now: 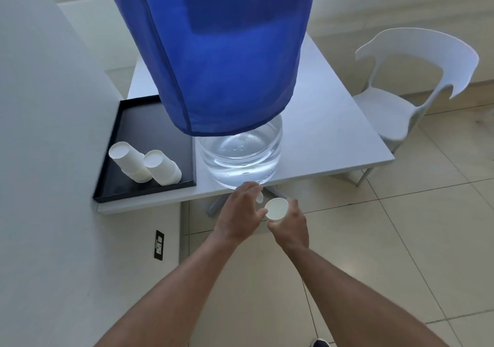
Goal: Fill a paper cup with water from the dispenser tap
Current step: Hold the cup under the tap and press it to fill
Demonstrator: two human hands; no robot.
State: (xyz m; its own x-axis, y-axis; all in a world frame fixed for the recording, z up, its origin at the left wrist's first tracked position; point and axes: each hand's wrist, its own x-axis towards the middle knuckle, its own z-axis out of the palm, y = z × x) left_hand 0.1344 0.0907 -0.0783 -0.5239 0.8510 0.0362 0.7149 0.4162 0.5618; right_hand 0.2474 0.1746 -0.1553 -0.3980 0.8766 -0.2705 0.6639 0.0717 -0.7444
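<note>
A clear water dispenser bottle (240, 156) stands on a white table (334, 143), its upper part wrapped in a blue cloth cover (227, 52). A small white tap (259, 196) sticks out at the table's front edge. My left hand (240, 213) reaches up to the tap, fingers curled around it. My right hand (290, 225) holds a white paper cup (276, 208) upright just below and right of the tap. The cup's inside looks pale; whether water is in it cannot be told.
A black tray (128, 122) at the table's left carries two stacks of upside-down paper cups (145, 164). A white wall is at the left, with a dark socket (159, 245) low down. A white chair (406, 84) stands at the right on the tiled floor.
</note>
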